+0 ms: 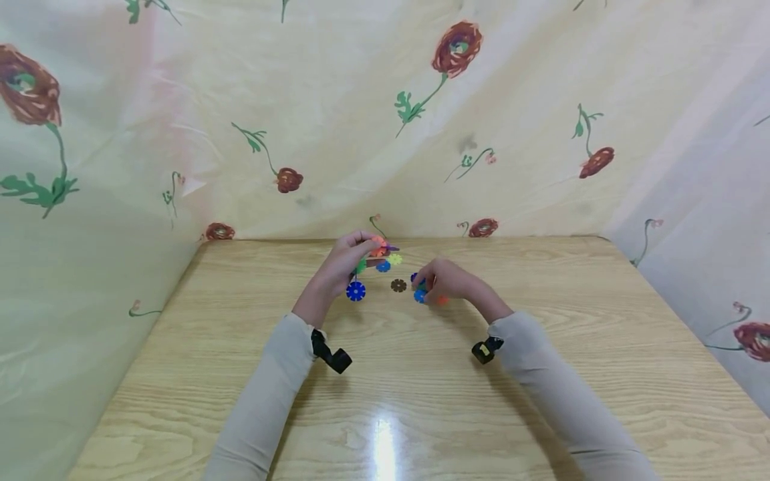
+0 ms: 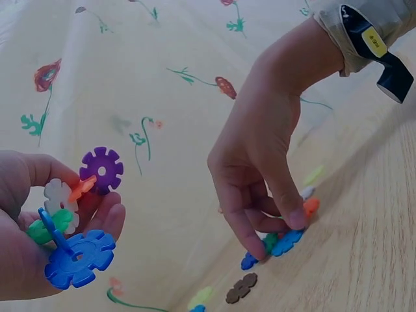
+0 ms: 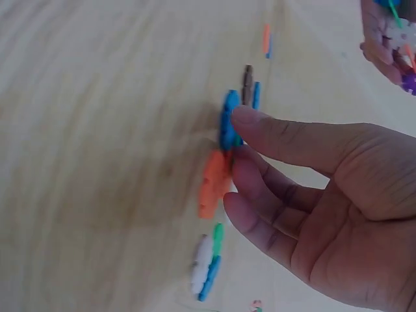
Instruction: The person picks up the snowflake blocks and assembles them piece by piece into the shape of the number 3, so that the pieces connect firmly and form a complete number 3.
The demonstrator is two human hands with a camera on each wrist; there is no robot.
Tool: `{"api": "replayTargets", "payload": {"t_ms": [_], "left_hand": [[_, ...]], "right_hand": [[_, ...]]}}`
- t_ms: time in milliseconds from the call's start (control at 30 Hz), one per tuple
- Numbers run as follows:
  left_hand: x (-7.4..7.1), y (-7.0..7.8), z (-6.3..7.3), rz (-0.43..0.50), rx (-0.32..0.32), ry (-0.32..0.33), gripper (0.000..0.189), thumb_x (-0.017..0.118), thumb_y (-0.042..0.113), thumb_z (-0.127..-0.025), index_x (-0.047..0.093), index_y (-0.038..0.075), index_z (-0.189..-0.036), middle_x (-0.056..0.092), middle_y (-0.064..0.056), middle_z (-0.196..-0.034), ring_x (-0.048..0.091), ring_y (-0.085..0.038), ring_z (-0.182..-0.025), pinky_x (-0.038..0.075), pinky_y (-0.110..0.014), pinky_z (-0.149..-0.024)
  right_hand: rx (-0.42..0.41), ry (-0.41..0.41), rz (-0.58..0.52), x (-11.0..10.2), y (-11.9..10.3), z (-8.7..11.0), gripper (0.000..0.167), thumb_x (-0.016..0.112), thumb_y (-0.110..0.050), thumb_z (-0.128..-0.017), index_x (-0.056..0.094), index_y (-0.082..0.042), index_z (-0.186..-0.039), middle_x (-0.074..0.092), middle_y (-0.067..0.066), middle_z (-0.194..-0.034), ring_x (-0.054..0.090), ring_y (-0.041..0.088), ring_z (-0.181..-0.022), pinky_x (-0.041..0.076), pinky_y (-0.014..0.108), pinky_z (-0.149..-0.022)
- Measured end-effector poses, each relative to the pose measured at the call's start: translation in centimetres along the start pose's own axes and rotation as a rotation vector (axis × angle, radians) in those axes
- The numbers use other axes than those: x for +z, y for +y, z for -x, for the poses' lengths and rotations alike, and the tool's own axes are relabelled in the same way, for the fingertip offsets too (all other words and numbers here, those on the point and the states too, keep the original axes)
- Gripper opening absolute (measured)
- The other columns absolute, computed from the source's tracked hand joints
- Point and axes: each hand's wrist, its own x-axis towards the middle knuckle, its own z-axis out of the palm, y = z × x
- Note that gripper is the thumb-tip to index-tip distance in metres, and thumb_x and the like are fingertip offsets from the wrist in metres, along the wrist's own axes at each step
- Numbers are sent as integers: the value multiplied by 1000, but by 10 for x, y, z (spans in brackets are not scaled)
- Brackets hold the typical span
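Note:
My left hand [image 1: 349,257] holds a joined cluster of notched plastic discs above the table. A purple disc [image 2: 90,162], a small orange disc [image 2: 83,188], a white disc [image 2: 58,194], a green disc [image 2: 47,229] and a large blue disc [image 2: 97,253] show in it, slotted together at angles. My right hand [image 1: 448,277] reaches down to loose discs on the table, thumb and fingers bent a little apart. Its thumb tip is right at a light blue disc [image 3: 227,123], with an orange disc [image 3: 209,188] beside the fingers. I cannot tell whether it pinches one.
A brown disc [image 1: 398,285] lies between the hands, with a yellow disc [image 1: 394,258] and a blue disc [image 1: 383,266] farther back. White and green discs [image 3: 201,260] lie beyond the right fingers. A flowered cloth [image 1: 337,100] hangs behind the wooden table [image 1: 385,374].

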Motion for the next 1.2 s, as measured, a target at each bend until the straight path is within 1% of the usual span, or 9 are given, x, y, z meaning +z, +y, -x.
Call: {"api": "replayTargets", "payload": {"t_ms": [267,467,633,733,800,833,1000,1067,1200], "left_hand": [[0,1,0,-6,-6,3,11,56,12,-104,61,2,-106,58,-4,-104,61,-15,-97,41,-56,-116],[-1,0,0,24,-7,15,8,56,10,-104,61,4,-101,59,-4,-102,62,-14,-93,41,-56,-115],[-1,1,-1,36,-15,23,7,56,10,-104,61,5,-101,60,-3,-101,62,-14,-93,38,-58,-117],[-2,1,-1,27,-15,18,8,56,11,-104,61,5,-101,60,-3,-101,62,-13,-93,38,-58,-117],[-2,0,-1,23,-11,13,8,56,10,-104,61,5,-101,59,-3,-102,62,-13,-94,39,-58,-117],[-2,0,-1,24,-9,11,8,55,10,-104,61,5,-102,59,-3,-101,62,-13,-94,39,-58,-117],[-2,-1,-1,23,-8,16,8,56,9,-104,61,4,-101,60,-3,-101,62,-14,-93,40,-58,-116],[-2,-1,-1,14,-10,18,8,56,10,-104,61,4,-100,60,-3,-100,62,-14,-93,39,-58,-116],[-2,-2,-2,1,-5,12,9,55,10,-104,61,5,-100,59,-3,-101,61,-13,-93,40,-57,-116]], "right_hand": [[-12,46,-35,9,-2,-1,20,82,5,-79,72,1,-96,62,9,-80,53,16,-73,45,25,-65],[-33,79,-111,8,-9,-1,12,77,4,-85,66,0,-90,65,9,-83,54,16,-74,46,26,-68],[-49,157,-237,0,-16,2,11,74,-1,-90,69,1,-99,64,11,-85,60,24,-75,56,35,-68],[-37,193,-371,-5,-20,5,16,71,-7,-95,69,1,-108,66,13,-92,64,35,-83,59,48,-79],[-37,217,-461,-8,-23,8,19,69,-10,-97,68,0,-113,68,15,-97,65,35,-87,58,55,-86],[-35,228,-504,-10,-25,9,21,68,-12,-98,68,0,-115,69,15,-100,66,37,-89,58,55,-88],[-51,286,-654,-14,-34,11,23,66,-10,-99,65,4,-118,71,10,-99,72,21,-84,62,40,-85],[-65,307,-691,-14,-35,10,23,66,-8,-100,64,5,-118,71,7,-96,72,16,-81,63,33,-81],[-88,335,-735,-13,-37,10,23,65,-8,-100,63,7,-118,72,4,-93,73,14,-79,63,30,-79]]}}
